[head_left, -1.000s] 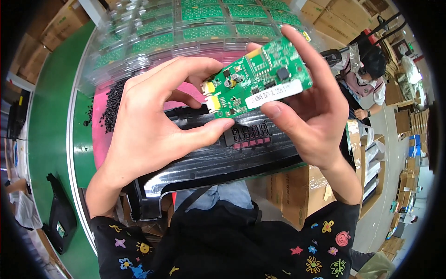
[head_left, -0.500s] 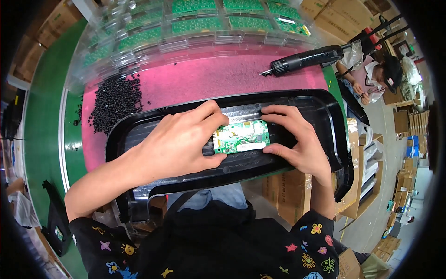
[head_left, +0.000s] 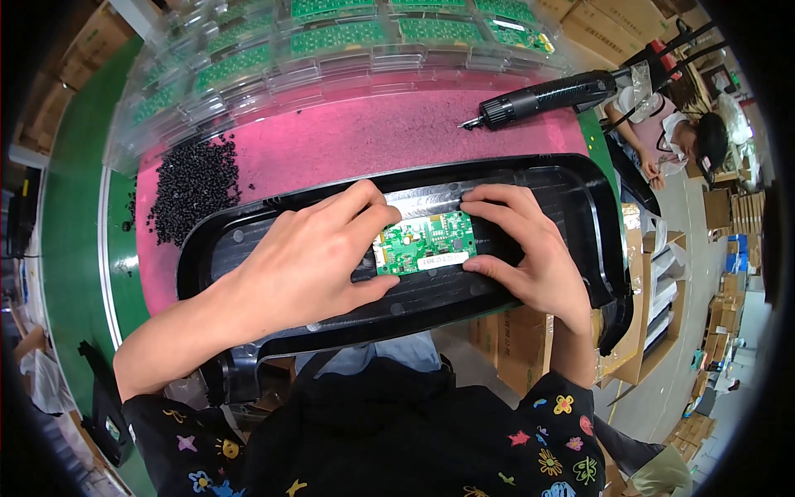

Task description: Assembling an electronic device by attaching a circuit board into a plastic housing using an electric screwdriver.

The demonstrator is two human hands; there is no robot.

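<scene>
Now lowered, the green rectangular circuit board seems seated inside the black plastic shell, in the grip of left hand at nine o'clock, right hand at three.

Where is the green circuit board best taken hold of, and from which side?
Probably by its short ends, left hand from the left, right hand from the right: the rectangular board faces up in the black housing, with components crowding its middle.
</scene>
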